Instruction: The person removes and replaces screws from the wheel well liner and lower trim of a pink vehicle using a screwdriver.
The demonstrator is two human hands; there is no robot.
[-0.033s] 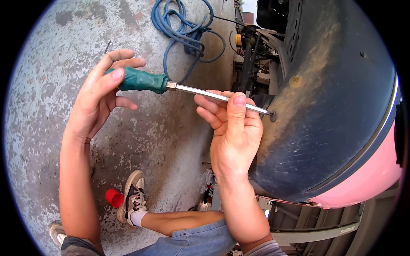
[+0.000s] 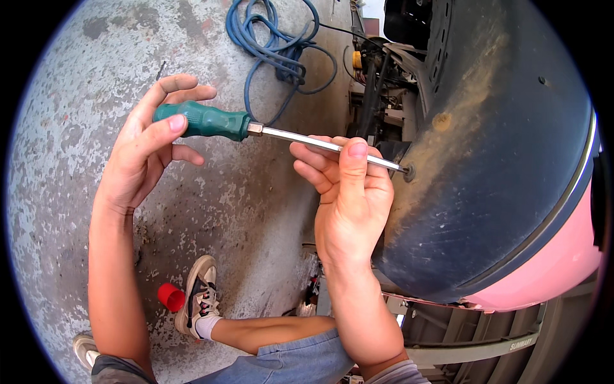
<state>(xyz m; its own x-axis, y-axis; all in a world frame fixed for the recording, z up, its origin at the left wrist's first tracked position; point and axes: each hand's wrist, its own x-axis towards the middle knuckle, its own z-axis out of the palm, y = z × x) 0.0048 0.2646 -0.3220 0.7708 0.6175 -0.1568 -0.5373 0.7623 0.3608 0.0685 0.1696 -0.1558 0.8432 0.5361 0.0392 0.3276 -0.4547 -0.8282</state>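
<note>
A screwdriver with a green handle (image 2: 214, 121) and a bright metal shaft lies nearly level across the view. My left hand (image 2: 137, 147) is loosely curled about the handle's butt end, thumb pressed on its near side and the other fingers spread. Farther along, my right hand (image 2: 348, 211) holds the shaft between thumb and fingers, palm up. The tip meets a small round fastener (image 2: 409, 173) in a dirty, dark curved panel (image 2: 499, 173); whether it is seated in the head cannot be made out.
Pink bodywork (image 2: 543, 262) borders the panel at lower right. Behind it are exposed mechanical parts (image 2: 377, 83). A coiled blue hose (image 2: 275, 51) lies on the worn floor (image 2: 77, 160). Beside my shoe (image 2: 199, 294) is a red cup-shaped piece (image 2: 171, 297). Metal framework (image 2: 473, 352) sits below.
My left thumb has slid slightly down on the handle, showing more of its butt end. My right hand and the screwdriver tip have barely moved.
</note>
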